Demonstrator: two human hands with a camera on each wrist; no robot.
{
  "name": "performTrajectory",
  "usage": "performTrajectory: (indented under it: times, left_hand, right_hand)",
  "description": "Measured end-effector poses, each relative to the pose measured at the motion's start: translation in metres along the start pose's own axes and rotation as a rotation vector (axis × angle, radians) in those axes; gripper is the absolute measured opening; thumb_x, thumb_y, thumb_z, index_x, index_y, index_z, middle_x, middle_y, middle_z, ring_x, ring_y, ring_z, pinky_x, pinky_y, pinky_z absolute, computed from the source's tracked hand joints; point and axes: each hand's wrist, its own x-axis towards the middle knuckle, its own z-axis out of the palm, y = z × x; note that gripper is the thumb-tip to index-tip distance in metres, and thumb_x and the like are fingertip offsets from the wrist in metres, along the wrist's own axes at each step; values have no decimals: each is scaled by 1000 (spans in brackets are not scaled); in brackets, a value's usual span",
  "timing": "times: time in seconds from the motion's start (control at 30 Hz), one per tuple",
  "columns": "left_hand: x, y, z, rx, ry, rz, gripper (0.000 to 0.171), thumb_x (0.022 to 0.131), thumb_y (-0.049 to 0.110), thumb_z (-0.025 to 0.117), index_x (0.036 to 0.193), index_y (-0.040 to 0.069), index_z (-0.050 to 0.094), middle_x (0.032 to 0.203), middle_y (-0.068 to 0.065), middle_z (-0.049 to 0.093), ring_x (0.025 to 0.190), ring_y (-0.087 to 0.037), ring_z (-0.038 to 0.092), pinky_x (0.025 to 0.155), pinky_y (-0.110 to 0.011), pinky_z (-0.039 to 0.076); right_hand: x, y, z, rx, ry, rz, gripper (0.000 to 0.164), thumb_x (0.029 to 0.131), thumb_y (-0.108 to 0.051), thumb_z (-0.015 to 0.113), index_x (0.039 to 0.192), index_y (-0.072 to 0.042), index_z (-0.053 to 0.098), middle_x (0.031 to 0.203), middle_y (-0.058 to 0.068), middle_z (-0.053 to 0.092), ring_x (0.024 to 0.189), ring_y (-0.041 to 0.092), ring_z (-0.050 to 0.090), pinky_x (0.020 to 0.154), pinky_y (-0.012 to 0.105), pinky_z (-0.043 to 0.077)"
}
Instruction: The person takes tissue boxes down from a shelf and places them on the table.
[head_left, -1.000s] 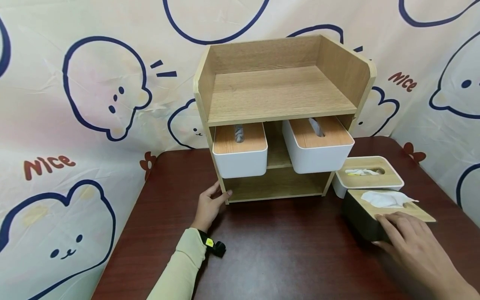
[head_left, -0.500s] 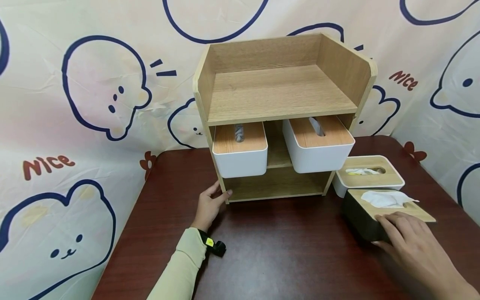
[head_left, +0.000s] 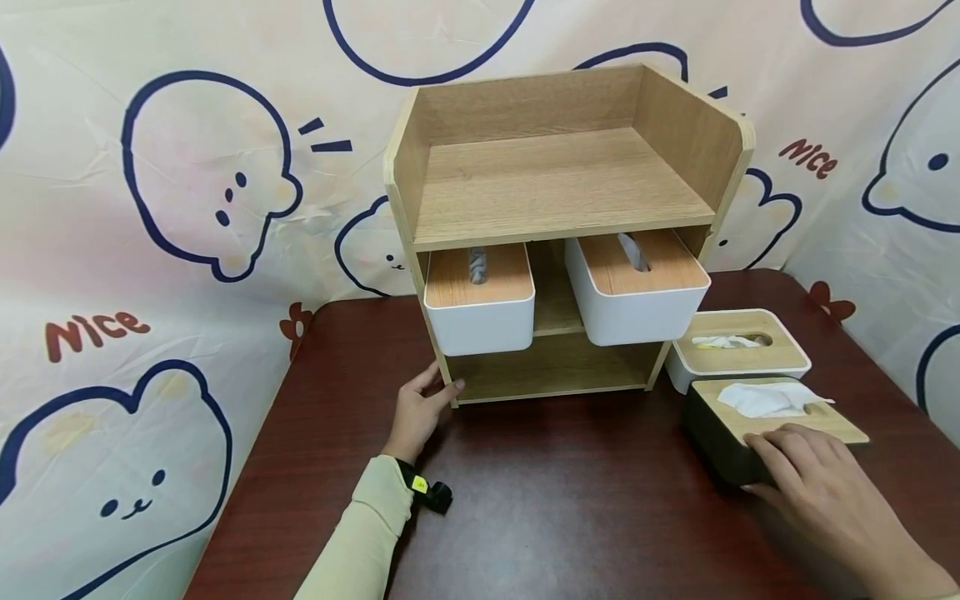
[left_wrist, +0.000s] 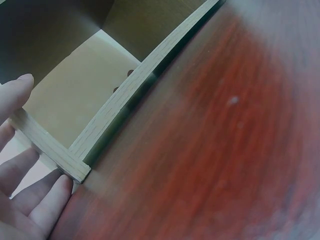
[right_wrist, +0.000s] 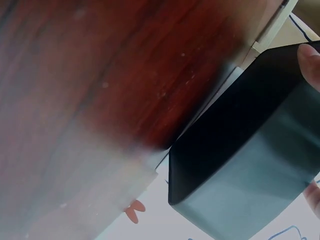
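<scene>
My left hand (head_left: 417, 417) holds the lower left side panel of a light wooden desk shelf (head_left: 562, 183), thumb inside and fingers outside; the panel's end (left_wrist: 55, 150) shows between them in the left wrist view. My right hand (head_left: 836, 492) grips a black tissue box (head_left: 723, 433) with a light wooden lid and a white tissue sticking out. In the right wrist view the box's dark underside (right_wrist: 225, 125) shows above the tabletop. Right behind it stands a low white tissue box (head_left: 738, 367) with a wooden lid.
Two white tissue boxes, a left one (head_left: 480, 329) and a right one (head_left: 645, 321), sit on the shelf's middle level, their fronts jutting out. The shelf stands on a dark red-brown table (head_left: 555, 517), with a cartoon-printed cloth (head_left: 217, 333) behind and at the sides.
My right hand and the black tissue box have shifted very slightly left. My left hand keeps its place on the shelf's side panel.
</scene>
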Motion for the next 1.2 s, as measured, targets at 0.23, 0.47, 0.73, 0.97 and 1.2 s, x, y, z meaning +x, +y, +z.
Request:
performTrajectory:
  times: [0.23, 0.47, 0.73, 0.97, 1.2]
  left_hand:
    - [1, 0, 0, 0, -4, 0, 66, 79, 41, 81, 138, 26, 56, 136, -5, 57, 120, -16, 54, 92, -36, 47]
    - [4, 2, 0, -2, -14, 10, 63, 82, 37, 80, 139, 25, 55, 137, -2, 56, 123, -17, 51, 93, -37, 47]
    - [1, -1, 0, 18, 1, -21, 70, 78, 45, 81, 140, 26, 54, 137, -1, 56, 125, -14, 49, 95, -38, 45]
    - [0, -1, 1, 15, 8, 4, 67, 79, 45, 80, 139, 27, 55, 137, 0, 55, 126, -14, 48, 95, -40, 45]
    - [1, 0, 1, 16, 10, -9, 68, 79, 45, 81, 139, 27, 55, 135, 4, 56, 124, -14, 50, 93, -38, 46]
  right_hand:
    - [8, -3, -1, -16, 31, -40, 63, 104, -49, 35, 107, 7, 63, 95, 22, 58, 85, 43, 53, 72, 53, 37]
    - [7, 1, 1, -15, -9, -59, 64, 105, -50, 31, 109, 6, 63, 95, 20, 58, 86, 42, 52, 73, 54, 38]
    - [6, 1, 5, 6, 0, -108, 58, 105, -45, 33, 105, 5, 63, 91, 17, 57, 82, 40, 52, 71, 51, 37]
    - [5, 3, 9, 10, -1, -135, 55, 105, -43, 34, 105, 5, 63, 90, 17, 56, 80, 39, 51, 70, 51, 36]
    - [-1, 8, 13, 13, -83, -127, 56, 104, -46, 30, 104, 2, 61, 95, 18, 56, 85, 40, 52, 73, 52, 37]
